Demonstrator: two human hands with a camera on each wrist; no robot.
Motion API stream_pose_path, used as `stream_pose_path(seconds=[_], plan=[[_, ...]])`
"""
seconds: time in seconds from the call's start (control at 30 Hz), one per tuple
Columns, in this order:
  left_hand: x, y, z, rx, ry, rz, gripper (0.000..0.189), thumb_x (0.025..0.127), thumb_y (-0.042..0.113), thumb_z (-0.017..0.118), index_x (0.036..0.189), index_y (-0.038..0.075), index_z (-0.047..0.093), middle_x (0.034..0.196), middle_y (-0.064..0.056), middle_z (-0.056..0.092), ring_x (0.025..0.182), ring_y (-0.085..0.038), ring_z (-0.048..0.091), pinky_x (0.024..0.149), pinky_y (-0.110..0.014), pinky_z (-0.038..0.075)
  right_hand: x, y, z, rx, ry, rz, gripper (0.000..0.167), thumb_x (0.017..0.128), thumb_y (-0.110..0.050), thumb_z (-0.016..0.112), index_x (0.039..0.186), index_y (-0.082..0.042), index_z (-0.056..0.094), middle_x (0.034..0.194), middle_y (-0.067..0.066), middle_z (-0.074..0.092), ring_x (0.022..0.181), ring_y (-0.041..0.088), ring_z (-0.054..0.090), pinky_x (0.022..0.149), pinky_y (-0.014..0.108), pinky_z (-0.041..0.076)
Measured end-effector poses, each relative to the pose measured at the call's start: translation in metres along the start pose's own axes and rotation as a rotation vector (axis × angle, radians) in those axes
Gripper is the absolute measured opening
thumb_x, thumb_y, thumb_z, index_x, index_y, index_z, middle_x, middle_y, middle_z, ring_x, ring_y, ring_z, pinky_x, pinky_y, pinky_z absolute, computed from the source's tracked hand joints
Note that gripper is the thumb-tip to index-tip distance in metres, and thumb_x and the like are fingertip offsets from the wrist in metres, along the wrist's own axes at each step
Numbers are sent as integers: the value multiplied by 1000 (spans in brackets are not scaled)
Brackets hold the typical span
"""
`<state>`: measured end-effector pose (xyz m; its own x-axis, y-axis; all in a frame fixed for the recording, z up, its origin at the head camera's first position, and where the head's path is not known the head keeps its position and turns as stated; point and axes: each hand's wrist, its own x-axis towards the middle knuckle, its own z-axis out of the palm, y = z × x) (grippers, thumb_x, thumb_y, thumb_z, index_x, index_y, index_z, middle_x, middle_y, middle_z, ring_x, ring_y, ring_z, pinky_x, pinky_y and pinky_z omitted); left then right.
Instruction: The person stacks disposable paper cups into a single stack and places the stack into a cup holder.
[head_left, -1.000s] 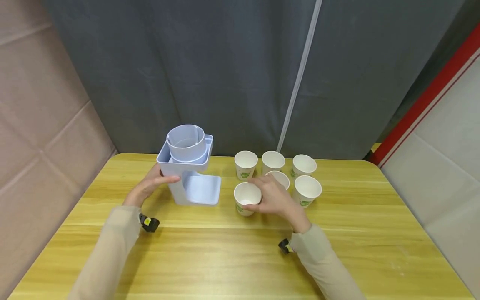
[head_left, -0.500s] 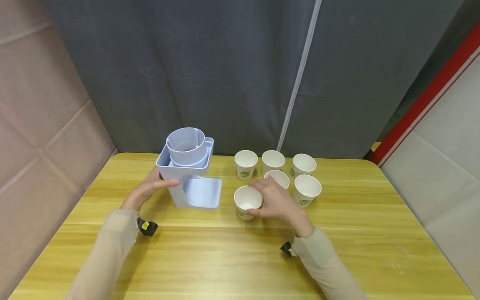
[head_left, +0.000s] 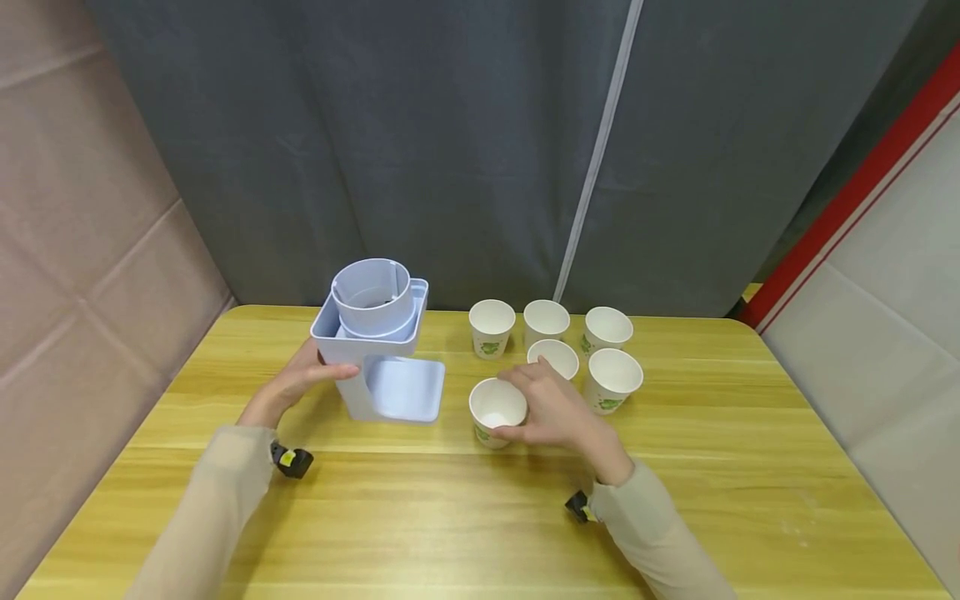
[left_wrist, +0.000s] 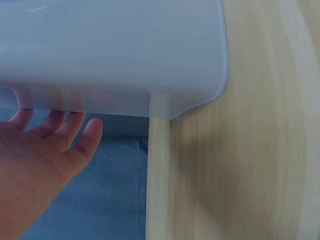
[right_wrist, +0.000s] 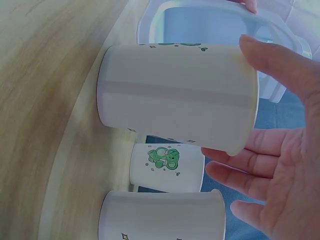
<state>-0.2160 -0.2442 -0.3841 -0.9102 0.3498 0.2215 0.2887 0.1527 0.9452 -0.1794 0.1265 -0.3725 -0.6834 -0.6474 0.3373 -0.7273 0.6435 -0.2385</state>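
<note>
A light-blue plastic stand (head_left: 360,392) with a round open-topped cylinder (head_left: 372,304) in its upper tray and a flat base stands upright on the left of the table. Around its left side, my left hand (head_left: 300,375) grips it, thumb along the near face and fingers behind; the left wrist view shows several fingertips (left_wrist: 75,120) against the shell. My right hand (head_left: 551,408) holds a white paper cup (right_wrist: 175,95) by the rim, thumb on the near side and fingers on the far side. The cup is upright, its mouth facing up. Whether its base touches the table cannot be told.
Several more white paper cups with green prints, such as the right front cup (head_left: 613,379) and the back left cup (head_left: 492,325), stand behind and right of the held cup. A grey curtain (head_left: 450,150) hangs behind the wooden table (head_left: 420,533).
My right hand has brought the paper cup slightly toward me, away from the others. The plastic stand has shifted a little nearer too, my left hand still on it. The other cups have stayed.
</note>
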Motion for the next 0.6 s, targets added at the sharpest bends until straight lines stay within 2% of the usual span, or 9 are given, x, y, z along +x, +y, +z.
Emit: stream_pose_path(seconds=[0.13, 0.23, 0.33, 0.47, 0.53, 0.6], plan=[[-2, 0, 1, -1, 4, -8, 62, 76, 0, 65, 131, 5, 37, 116, 4, 51, 103, -11, 48, 89, -20, 37, -2, -1, -1, -4, 9, -6, 67, 65, -44, 81, 112, 1, 62, 105, 11, 65, 101, 23, 59, 101, 57, 32], [-6, 1, 2, 37, 19, -26, 67, 77, 0, 66, 136, 3, 33, 121, 0, 48, 105, -11, 46, 92, -23, 35, -4, 0, -1, 3, 18, -13, 68, 66, -45, 80, 114, 1, 62, 107, 11, 65, 102, 23, 58, 101, 57, 32], [-13, 3, 2, 135, 41, -48, 76, 77, 2, 69, 140, 0, 28, 129, -10, 45, 110, -13, 44, 97, -34, 34, -6, 2, -3, 6, 43, -27, 69, 67, -45, 80, 115, 0, 62, 109, 10, 65, 103, 24, 57, 101, 56, 33], [-25, 8, 0, 255, 74, -58, 84, 76, 5, 72, 145, -1, 23, 137, -22, 39, 118, -23, 39, 99, -51, 32, -10, 5, -6, -5, 93, -40, 70, 66, -44, 80, 117, -1, 61, 110, 10, 63, 103, 25, 56, 99, 53, 36], [-31, 11, -1, 292, 95, -46, 83, 77, 6, 72, 144, -1, 24, 138, -21, 38, 119, -22, 38, 99, -50, 34, -12, 7, -8, -17, 118, -38, 70, 66, -44, 80, 118, -1, 61, 110, 9, 63, 102, 25, 55, 95, 48, 42], [-36, 13, 0, 299, 121, -20, 78, 77, 3, 72, 141, -2, 28, 134, -17, 42, 117, -17, 40, 97, -41, 37, -15, 9, -10, -13, 144, -34, 70, 65, -41, 82, 119, -1, 60, 111, 10, 62, 102, 25, 55, 88, 43, 46]])
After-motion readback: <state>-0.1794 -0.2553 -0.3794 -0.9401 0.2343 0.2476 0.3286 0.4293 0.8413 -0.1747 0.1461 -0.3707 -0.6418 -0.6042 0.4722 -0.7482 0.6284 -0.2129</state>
